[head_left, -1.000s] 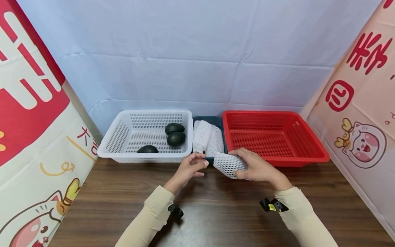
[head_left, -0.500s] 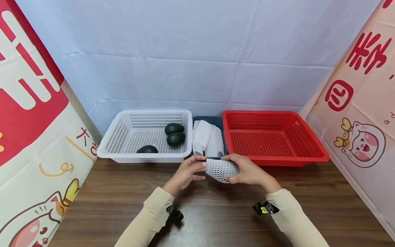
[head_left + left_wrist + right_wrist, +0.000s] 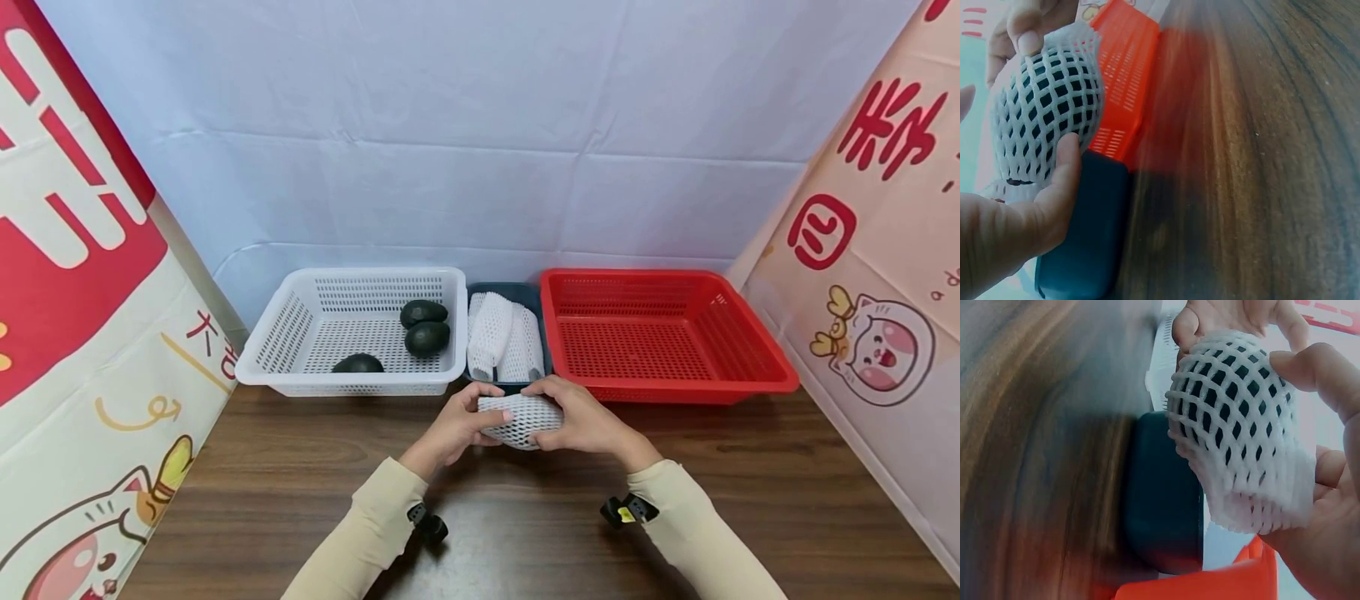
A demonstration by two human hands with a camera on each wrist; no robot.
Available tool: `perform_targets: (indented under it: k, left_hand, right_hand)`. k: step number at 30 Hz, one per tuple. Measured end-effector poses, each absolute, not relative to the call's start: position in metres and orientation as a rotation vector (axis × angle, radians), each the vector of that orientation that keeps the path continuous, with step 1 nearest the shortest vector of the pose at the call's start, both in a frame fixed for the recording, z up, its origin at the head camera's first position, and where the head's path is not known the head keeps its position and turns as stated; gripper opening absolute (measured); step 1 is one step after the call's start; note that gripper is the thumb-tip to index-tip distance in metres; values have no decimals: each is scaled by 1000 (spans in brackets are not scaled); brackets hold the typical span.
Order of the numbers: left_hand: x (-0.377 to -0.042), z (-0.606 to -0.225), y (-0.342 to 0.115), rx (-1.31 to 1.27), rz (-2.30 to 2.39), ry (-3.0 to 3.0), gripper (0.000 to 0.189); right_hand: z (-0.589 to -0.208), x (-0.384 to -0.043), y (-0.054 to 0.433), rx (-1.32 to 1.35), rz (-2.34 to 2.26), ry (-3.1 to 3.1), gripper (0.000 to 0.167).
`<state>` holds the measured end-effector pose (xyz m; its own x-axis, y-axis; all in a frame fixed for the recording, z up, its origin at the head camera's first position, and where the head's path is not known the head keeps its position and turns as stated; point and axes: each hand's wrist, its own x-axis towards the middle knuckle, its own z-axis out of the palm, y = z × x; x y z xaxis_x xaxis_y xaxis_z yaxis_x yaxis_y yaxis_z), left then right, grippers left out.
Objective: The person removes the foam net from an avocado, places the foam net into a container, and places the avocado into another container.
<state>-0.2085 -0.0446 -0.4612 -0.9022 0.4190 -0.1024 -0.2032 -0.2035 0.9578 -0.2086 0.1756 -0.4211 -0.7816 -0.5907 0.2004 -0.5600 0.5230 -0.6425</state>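
An avocado in a white foam net sleeve (image 3: 522,422) is held between both hands, over the wooden table in front of the small dark basket. My left hand (image 3: 453,427) grips its left end, and the left wrist view shows the thumb (image 3: 1067,165) pressed on the mesh. From the right, my right hand (image 3: 587,423) holds the other end, thumb and fingers around it. Dark skin shows through the netting. In the right wrist view, the sleeve's loose end (image 3: 1260,509) hangs out past the fruit on the right hand's side.
At left is a white basket (image 3: 360,380) with bare avocados (image 3: 427,339). The small dark blue basket (image 3: 517,290) in the middle holds white foam nets (image 3: 492,329). To its right stands a red basket (image 3: 630,342). Wooden tabletop (image 3: 525,533) lies in front.
My right hand has moved left and slightly nearer with the netted avocado. My left hand, at first apart from it, has taken hold of its left end.
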Motion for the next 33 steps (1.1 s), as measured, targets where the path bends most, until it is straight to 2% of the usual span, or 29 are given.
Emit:
perform_targets:
  k: [20, 28, 30, 33]
  left_hand:
    - [-205, -469, -52, 184, 2118, 1766, 28]
    - [-201, -472, -52, 190, 2140, 1764, 29]
    - [-201, -473, -54, 195, 2148, 1771, 29]
    - [-202, -473, -56, 197, 2176, 1766, 28]
  right_hand:
    - [-429, -207, 167, -1017, -1072, 2676, 53]
    - [-423, -196, 177, -977, -1166, 2639, 65]
    - [-423, -194, 182, -941, -1233, 2626, 63]
    - [-428, -193, 189, -891, -1321, 2642, 51]
